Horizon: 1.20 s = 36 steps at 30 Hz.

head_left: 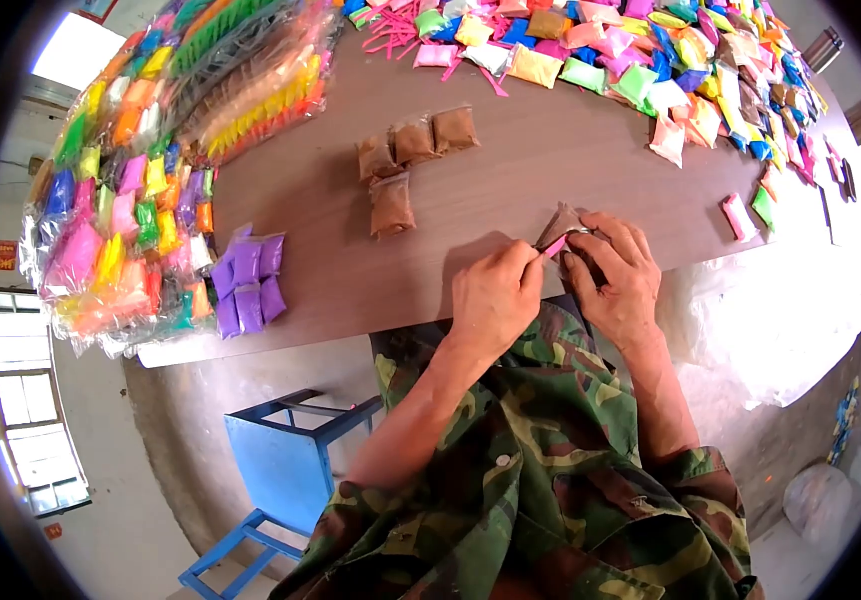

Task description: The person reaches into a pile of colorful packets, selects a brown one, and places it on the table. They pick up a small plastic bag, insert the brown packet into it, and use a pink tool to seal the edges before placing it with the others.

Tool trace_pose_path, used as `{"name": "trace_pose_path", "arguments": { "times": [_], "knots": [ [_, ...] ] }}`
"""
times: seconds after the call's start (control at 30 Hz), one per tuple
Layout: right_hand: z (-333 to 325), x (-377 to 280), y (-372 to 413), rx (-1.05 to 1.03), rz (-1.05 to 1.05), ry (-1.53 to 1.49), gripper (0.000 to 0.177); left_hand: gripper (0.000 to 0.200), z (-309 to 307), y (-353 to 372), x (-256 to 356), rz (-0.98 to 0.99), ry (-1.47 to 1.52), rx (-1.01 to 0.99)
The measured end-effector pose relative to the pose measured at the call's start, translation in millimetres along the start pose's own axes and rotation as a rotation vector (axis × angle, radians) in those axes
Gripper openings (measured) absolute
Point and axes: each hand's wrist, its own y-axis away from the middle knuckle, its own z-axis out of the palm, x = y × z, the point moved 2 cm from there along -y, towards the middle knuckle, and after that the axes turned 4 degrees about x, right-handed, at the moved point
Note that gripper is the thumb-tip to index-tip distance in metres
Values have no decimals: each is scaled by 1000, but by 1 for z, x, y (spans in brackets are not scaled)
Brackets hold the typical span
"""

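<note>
Near the front edge of the brown table (320, 240), both hands meet at a small brown packet (563, 220). My left hand (495, 295) is closed in a pinch, with a thin pink strip (555, 246) at its fingertips against the packet. My right hand (615, 275) has its fingers curled around the packet's right side, partly covering it. Several brown packets lie further back to the left, one of them (392, 204) in front of a row of three (414, 140).
Purple packets (248, 283) and a heap of bagged colourful packets (115, 230) are on the left. Loose colourful packets (640, 60) cover the back right, with a pink packet (738, 217) at the right. A blue chair (280, 465) stands below; clear plastic (765, 320) hangs at the right edge.
</note>
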Motion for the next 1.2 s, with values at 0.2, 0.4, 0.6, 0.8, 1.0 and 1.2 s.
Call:
{"name": "trace_pose_path", "arguments": {
  "times": [0.2, 0.4, 0.6, 0.8, 1.0, 1.2],
  "knots": [
    [5, -1, 4, -9, 46, 28, 21, 13, -12, -17, -16, 79, -137, 58],
    [6, -4, 6, -6, 103, 40, 26, 16, -14, -8, 4, -64, 78, 29],
    [8, 0, 7, 23, 83, 36, 30, 17, -8, -17, -16, 11, -127, 76],
    [10, -2, 4, 85, 80, 18, 26, 16, -17, -9, 3, -66, 28, 34],
    [10, 3, 2, 71, 32, 33, 20, 17, -9, -11, -18, 28, -92, 49],
    [13, 4, 5, 83, 52, 34, 22, 17, -19, -13, -2, -44, 30, 73]
  ]
}}
